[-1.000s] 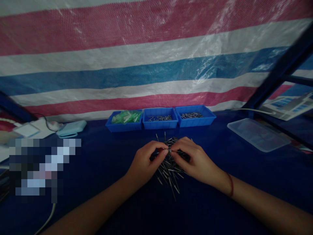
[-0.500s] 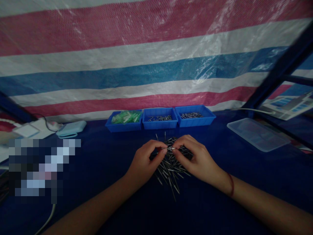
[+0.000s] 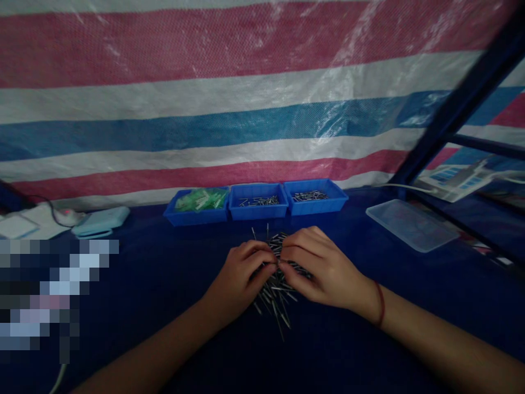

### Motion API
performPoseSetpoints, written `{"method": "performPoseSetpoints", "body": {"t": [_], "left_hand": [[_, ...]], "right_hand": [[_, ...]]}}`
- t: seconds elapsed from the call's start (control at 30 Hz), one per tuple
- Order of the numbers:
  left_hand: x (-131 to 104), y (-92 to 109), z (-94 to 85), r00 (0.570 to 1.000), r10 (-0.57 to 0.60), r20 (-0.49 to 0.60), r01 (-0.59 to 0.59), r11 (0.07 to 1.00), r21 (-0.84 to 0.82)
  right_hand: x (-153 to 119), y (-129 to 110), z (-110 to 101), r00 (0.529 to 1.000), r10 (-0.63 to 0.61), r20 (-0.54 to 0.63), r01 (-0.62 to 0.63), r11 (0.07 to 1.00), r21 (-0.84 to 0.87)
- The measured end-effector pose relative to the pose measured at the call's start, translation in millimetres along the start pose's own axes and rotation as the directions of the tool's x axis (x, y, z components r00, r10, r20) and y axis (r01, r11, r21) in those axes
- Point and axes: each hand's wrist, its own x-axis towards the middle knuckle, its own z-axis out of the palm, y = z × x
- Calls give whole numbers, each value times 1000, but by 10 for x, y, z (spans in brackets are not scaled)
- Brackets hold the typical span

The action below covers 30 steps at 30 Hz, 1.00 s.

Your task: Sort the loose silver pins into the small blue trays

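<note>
The bare left hand (image 3: 238, 273) and bare right hand (image 3: 328, 268) have drawn their fingertips almost together, slightly nearer the front edge of the dark blue flat surface (image 3: 164, 262) than a moment ago. Each is closed in a narrow pinch, apparently on the same small thin silver metal piece (image 3: 277, 264), which showed more clearly half a second earlier and is now mostly covered. That suggests the piece is still being worked between the fingers, not released; its exact fit is too small to tell. Below lies the loose pile of thin silver metal rods (image 3: 275, 295), mid-surface, apart from the three blue rectangular plastic bins (image 3: 258, 212) side by side along the back edge.
</note>
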Motion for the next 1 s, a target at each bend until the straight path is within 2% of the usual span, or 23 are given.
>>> {"method": "performPoseSetpoints", "body": {"t": [0.07,0.1,0.17,0.23,0.27,0.33,0.4,0.47,0.53,0.6,0.67,0.83,1.0], "left_hand": [[-5,-1,-7,999,-29,-24,29,1000,-1],[-6,1,-11,998,-48,-36,47,999,-9],[-2,6,-17,996,-78,-41,77,997,-26],[4,12,-16,995,-93,-23,92,995,-28],[7,12,-15,995,-95,-13,94,995,-20],[10,4,-17,996,-94,6,94,996,6],[12,-17,-42,993,-114,21,113,993,32],[17,-49,-103,986,-153,60,150,987,50],[27,-84,-197,973,-167,157,159,985,68],[35,-114,-302,950,-136,281,118,990,80],[39,-133,-388,927,-112,357,87,992,86],[46,-157,-431,899,-109,424,64,991,120],[39,-199,-356,919,-71,387,6,986,165]], "right_hand": [[17,109,-62,996,-91,11,91,992,-81],[21,192,-95,995,-100,-21,97,985,-140],[15,407,-157,984,-16,-178,-32,965,-262],[-17,648,-203,924,140,-356,-267,902,-340],[-41,760,-218,898,197,-394,-358,847,-393],[-98,924,-233,889,281,-362,-440,745,-501],[-144,982,-233,884,338,-323,-466,696,-546],[-159,939,-221,886,354,-301,-463,714,-524],[-145,830,-196,905,333,-264,-422,776,-469],[-120,694,-161,930,300,-214,-363,845,-392],[-101,562,-125,950,272,-155,-308,901,-305],[-87,317,-77,976,217,-15,-216,963,-162],[-79,170,-36,972,214,97,-206,975,-83]]}}
